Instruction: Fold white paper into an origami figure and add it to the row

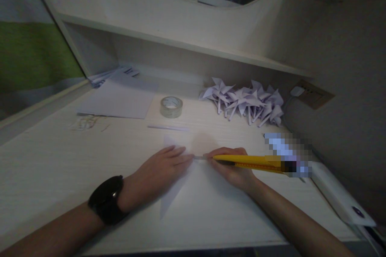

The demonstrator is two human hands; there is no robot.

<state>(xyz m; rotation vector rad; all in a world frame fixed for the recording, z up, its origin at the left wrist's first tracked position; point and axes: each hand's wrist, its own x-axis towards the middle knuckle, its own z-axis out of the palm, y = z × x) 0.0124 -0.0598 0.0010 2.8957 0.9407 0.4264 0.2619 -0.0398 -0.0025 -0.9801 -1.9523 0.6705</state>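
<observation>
My left hand (pixel 163 168), below a dark wristwatch, lies flat with its fingers stretched out over a small piece of white paper (pixel 169 198) on the desk. Corners of that paper stick out above and below the hand. My right hand (pixel 232 168) grips a yellow utility knife (pixel 253 160), its handle pointing right. The knife's extended metal blade (pixel 199 158) reaches left to the fingertips of my left hand. Whether the blade touches the paper is hidden. A thin rolled paper stick (pixel 167 128) rests just beyond my left hand.
Behind the hands stands a roll of clear tape (pixel 171 107). White paper sheets (pixel 120 96) are stacked at the back left, near some rubber bands (pixel 90 123). Several paper pinwheels (pixel 241 100) are piled at the back right. A white power strip (pixel 337 192) runs along the right edge.
</observation>
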